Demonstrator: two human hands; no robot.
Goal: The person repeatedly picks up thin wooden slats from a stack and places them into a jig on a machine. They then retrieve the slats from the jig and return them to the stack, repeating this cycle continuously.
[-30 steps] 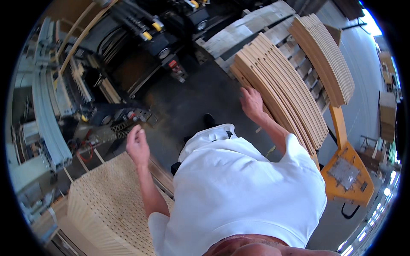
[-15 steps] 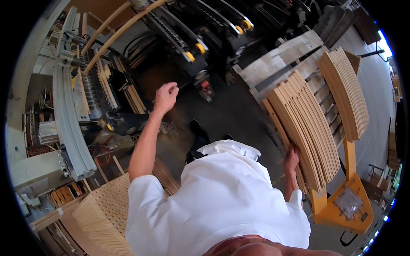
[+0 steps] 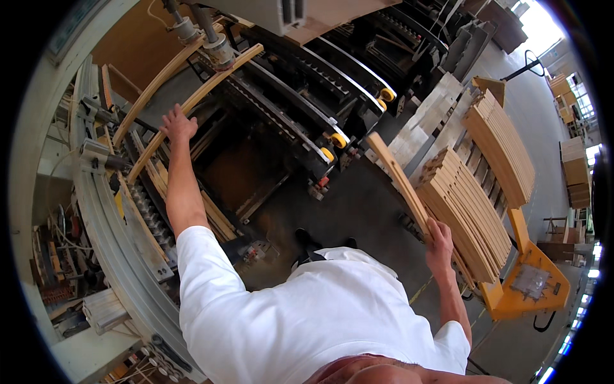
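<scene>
My right hand (image 3: 439,243) is closed around the lower part of a long wooden slat (image 3: 400,185), which is tilted up and away from the stack of curved wooden slats (image 3: 457,205) beside it. On the left, my left hand (image 3: 180,126) reaches out with fingers spread and nothing gripped. It is next to a curved wooden piece (image 3: 204,86) lying across the machine, and I cannot tell whether the fingertips touch it. A second curved piece (image 3: 144,96) lies roughly parallel, farther left. Cylindrical metal clamps (image 3: 219,52) stand over the far parts of both pieces.
Dark machine rails (image 3: 281,121) with yellow rollers (image 3: 338,140) run ahead. Another stack of curved slats (image 3: 502,144) stands on the wooden pallet (image 3: 419,118) at right, by a yellow pallet jack (image 3: 534,288). A grey metal beam (image 3: 105,224) curves along the left.
My left hand has moved left to the machine's curved piece, and its fingers have spread. My right hand has raised a slat away from the stack's side. My view has shifted toward the machine.
</scene>
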